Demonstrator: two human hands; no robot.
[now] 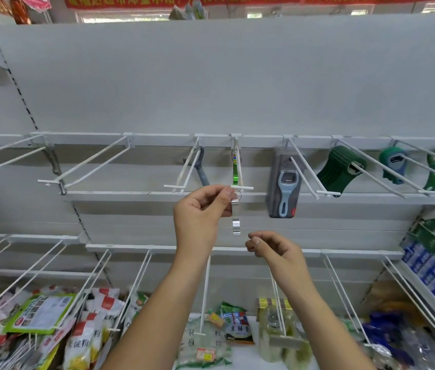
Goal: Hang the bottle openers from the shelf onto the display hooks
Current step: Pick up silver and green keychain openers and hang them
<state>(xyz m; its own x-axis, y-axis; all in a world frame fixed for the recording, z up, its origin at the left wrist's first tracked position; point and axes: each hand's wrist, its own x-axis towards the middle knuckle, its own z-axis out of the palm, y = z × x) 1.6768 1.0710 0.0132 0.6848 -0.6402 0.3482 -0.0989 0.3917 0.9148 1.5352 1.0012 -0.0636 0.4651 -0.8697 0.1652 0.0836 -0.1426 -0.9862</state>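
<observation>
Left hand (200,209) pinches one silver opener (236,225) — one green opener (235,173) hangs behind.

Opener (236,226) top partly behind L hand (200,213).

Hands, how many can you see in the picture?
2. The left hand pinches a shiny silver metal bottle opener at the tip of the white wire display hook; the right hand hovers lower right, holding nothing.

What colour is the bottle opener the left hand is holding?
The bottle opener is shiny silver; the head view shows it best.
</observation>
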